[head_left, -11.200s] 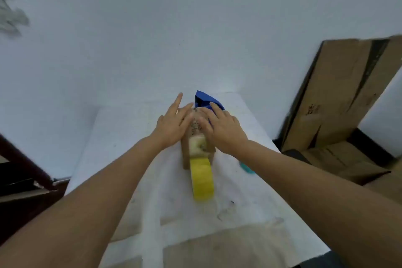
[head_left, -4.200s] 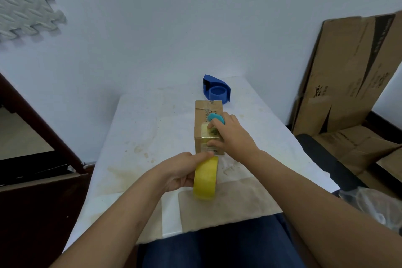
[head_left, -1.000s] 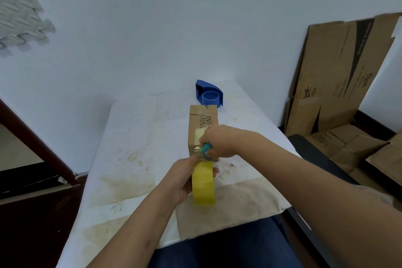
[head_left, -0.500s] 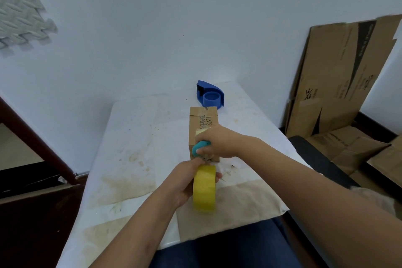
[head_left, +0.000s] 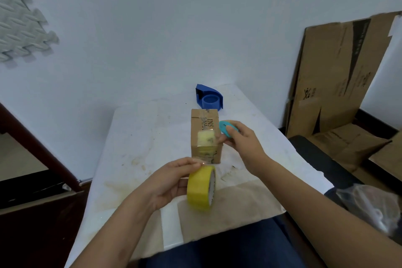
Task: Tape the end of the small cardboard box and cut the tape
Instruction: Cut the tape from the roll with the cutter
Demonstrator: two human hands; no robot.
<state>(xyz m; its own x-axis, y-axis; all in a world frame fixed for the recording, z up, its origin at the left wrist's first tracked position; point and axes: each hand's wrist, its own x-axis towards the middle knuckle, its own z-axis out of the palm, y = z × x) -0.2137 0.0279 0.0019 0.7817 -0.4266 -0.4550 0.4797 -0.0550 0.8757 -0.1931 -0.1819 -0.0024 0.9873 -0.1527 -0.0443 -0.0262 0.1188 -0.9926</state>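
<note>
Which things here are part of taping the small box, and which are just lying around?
In use: small cardboard box; yellow tape roll in the left hand; teal cutter in the right hand.

Lying about: blue tape dispenser; flattened cartons; foam mat.

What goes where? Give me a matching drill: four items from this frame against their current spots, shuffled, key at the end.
1. tape roll
2. teal cutter
3. cardboard box
4. blue dispenser

a. far end of the table
b. in the left hand
c. in the right hand
d. mid-table, tape strip on its near end

Pairs: 1-b, 2-c, 3-d, 4-a
</note>
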